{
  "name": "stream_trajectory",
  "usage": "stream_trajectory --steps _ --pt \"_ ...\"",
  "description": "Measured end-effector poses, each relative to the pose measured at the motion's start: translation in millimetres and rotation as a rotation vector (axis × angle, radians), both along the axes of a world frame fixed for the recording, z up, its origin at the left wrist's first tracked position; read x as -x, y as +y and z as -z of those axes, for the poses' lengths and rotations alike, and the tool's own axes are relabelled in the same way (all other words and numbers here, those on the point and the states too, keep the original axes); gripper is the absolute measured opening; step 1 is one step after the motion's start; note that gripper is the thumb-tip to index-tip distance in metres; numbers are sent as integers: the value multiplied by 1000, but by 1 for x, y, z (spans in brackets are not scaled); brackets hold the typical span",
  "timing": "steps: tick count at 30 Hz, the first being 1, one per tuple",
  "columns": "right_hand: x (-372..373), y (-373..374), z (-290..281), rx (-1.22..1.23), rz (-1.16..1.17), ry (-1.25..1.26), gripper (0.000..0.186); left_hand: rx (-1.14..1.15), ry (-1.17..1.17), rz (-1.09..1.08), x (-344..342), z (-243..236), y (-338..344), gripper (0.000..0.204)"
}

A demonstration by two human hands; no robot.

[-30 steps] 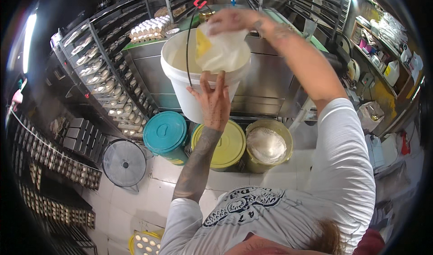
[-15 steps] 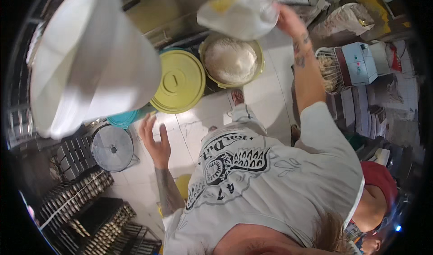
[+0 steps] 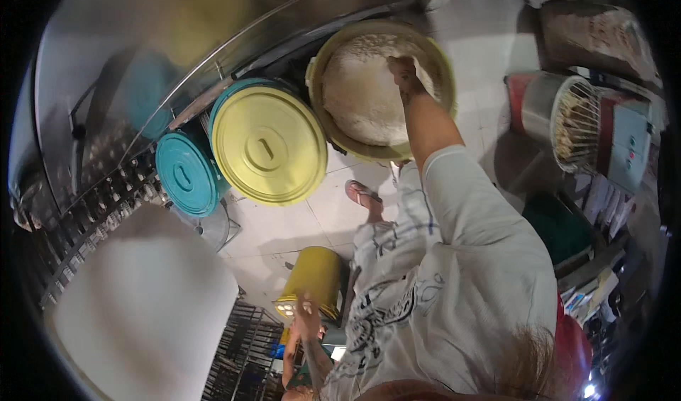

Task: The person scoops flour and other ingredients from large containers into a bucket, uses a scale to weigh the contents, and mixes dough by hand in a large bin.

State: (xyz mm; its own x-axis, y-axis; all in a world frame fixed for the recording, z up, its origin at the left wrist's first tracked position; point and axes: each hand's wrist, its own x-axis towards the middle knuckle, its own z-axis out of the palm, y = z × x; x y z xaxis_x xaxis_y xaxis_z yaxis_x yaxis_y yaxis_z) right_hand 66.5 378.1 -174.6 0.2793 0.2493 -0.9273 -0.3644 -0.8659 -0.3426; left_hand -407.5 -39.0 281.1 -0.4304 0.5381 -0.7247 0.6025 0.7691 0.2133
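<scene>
A large round yellow tub [image 3: 434, 50] holds a heap of white flour [image 3: 362, 96]. My right hand [image 3: 401, 71] is down over the flour with its fingers curled closed. What they hold, if anything, is hidden. My left hand [image 3: 306, 317] hangs low, smeared by motion, close to a yellow container [image 3: 317, 277] farther down on the floor. Another person's arm shows just beside it. Left of the flour tub stands a bin with a yellow lid [image 3: 248, 128], and beyond it a smaller turquoise lid [image 3: 183, 174].
A large smooth white object [image 3: 149, 302] looms very near at lower left. On the right stands a mixer [image 3: 631, 142] with dough behind a wire guard [image 3: 576, 128]. A filled sack [image 3: 603, 36] lies at upper right. Dark racks [image 3: 237, 351] stand at the lower left.
My right hand has gone from holding up a white bowl-like thing to reaching over the flour; that thing no longer shows. My left hand has dropped lower. The view has turned.
</scene>
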Motion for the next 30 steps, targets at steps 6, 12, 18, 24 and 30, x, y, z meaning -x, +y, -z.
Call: stream_trajectory --steps 6,12,18,24,30 --pt "16 35 -35 -655 -1665 -624 71 51 4 -327 -4 2 -169 46" --pt "31 46 10 -688 -1670 -345 45 244 -66 -174 -16 17 -137 45" --pt "41 41 -2 -631 -1562 -167 45 -135 -42 -335 -62 -15 -20 34" --pt "34 -2 -27 -550 -1281 -172 41 64 -85 41 -48 3 20 43" --pt "20 -119 -79 -541 -752 -245 55 -30 -129 35 -12 11 -20 45"
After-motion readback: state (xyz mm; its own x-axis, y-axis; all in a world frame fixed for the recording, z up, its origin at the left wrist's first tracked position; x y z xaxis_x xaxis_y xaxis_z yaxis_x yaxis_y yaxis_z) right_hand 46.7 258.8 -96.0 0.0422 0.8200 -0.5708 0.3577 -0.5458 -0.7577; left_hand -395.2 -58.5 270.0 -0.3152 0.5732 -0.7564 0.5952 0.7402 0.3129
